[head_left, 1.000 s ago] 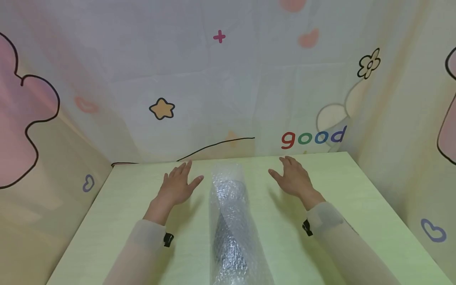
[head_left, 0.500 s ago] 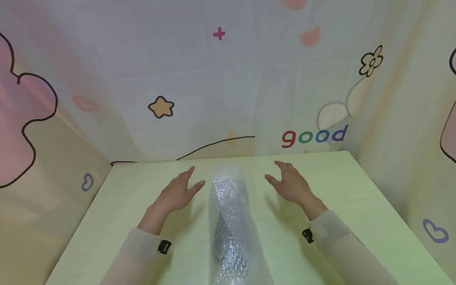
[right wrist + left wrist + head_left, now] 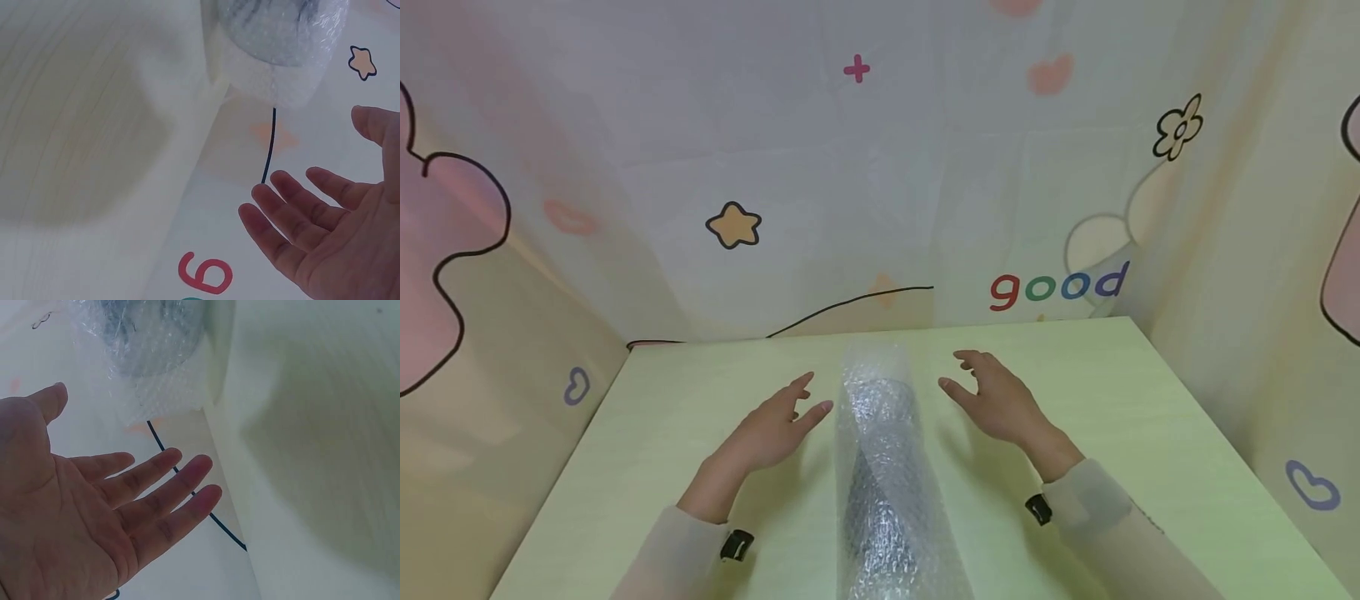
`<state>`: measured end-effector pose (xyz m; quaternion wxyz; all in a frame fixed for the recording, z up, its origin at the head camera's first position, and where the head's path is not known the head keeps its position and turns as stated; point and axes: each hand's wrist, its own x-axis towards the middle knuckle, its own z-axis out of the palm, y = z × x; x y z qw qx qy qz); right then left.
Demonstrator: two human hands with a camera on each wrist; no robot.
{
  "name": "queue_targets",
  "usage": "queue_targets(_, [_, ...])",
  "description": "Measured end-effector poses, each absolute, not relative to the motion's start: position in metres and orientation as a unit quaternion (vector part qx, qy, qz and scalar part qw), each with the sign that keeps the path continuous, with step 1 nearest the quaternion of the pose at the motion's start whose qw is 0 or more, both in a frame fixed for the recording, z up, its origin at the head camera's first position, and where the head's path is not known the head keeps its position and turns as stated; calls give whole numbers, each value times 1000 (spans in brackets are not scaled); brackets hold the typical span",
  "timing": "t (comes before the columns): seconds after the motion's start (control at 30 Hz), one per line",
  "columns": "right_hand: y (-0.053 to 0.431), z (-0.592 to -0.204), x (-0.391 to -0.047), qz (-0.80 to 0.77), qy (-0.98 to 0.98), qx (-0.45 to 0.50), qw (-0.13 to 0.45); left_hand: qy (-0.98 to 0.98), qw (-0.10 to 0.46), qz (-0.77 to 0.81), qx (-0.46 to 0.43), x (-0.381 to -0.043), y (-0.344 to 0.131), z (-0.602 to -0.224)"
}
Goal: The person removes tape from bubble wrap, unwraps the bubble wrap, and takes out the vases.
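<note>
A long object wrapped in bubble wrap (image 3: 883,483) lies lengthwise on the table in the head view, its near end cut off by the frame. Something dark shows through the plastic, but its kind cannot be made out. To its left my left hand (image 3: 771,433) hovers over the table, thumb apart from the fingers, touching nothing. On the other side my right hand (image 3: 1003,404) is held in the air, fingers slightly bent. Both wrist views show the palm of the left hand (image 3: 69,519) and of the right hand (image 3: 350,244) holding nothing, with the wrapped far end (image 3: 150,362) beyond.
The pale yellow-green table (image 3: 1157,433) ends at a back curtain (image 3: 820,183) printed with a star, a flower and the word "good". Printed curtains also hang along the left and right sides. A black band (image 3: 737,545) sits at each wrist.
Both hands have drawn a little nearer to me and the right hand has moved inward toward the bubble-wrapped object. Their fingers have bent slightly more. The wrapped object stays in place.
</note>
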<state>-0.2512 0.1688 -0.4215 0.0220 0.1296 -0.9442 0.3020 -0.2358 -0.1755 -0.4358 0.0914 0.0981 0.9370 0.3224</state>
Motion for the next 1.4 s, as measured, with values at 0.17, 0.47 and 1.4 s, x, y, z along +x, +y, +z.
queue_targets(0.17, [161,-419,-245,312,-939,143,29,937,95,322,97,-226,-177,-438])
queue_targets(0.47, [147,-415,-235,305,-939,157,25,932,97,337,96,-214,-175,-444])
queue_targets(1.4, [114,-407,-218,301,-934,195,-4,891,208,382,131,-190,-156,-454])
